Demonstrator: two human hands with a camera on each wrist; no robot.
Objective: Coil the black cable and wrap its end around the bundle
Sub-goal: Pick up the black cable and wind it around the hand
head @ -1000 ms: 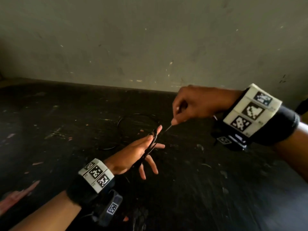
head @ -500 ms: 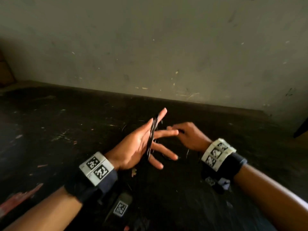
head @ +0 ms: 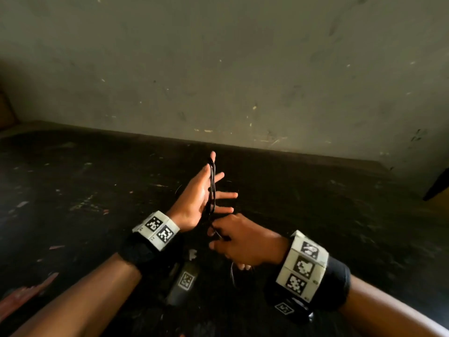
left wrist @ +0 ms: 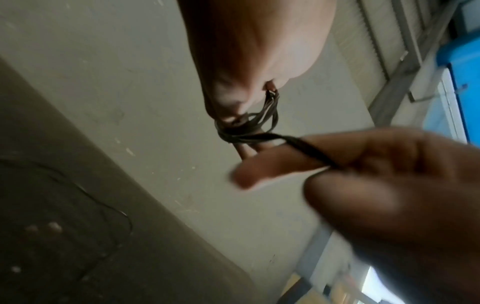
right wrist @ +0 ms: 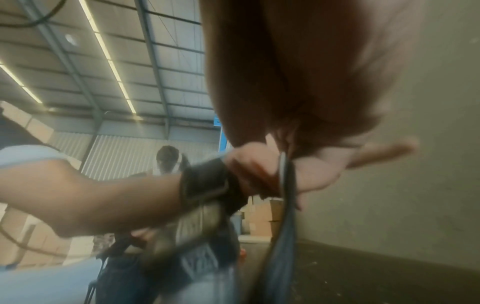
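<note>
- Coiling well along, by the look of it: several loops of thin black cable (head: 212, 188) already wound lengthwise over the spread left hand (head: 197, 200), mid-frame in the head view.
- Right hand (head: 245, 242), just below, pinching the free strand.
- Loose length trailing on the dark, scuffed worktop (head: 73, 190); end-wrap apparently not yet done.
- Slim, limp, faintly glossy cord.

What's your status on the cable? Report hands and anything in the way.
Left hand open, fingers spread, cable looped around them. Right hand pinches the cable's free run below the left palm. Coil partly wound, end not wrapped. Nothing in the way.
</note>
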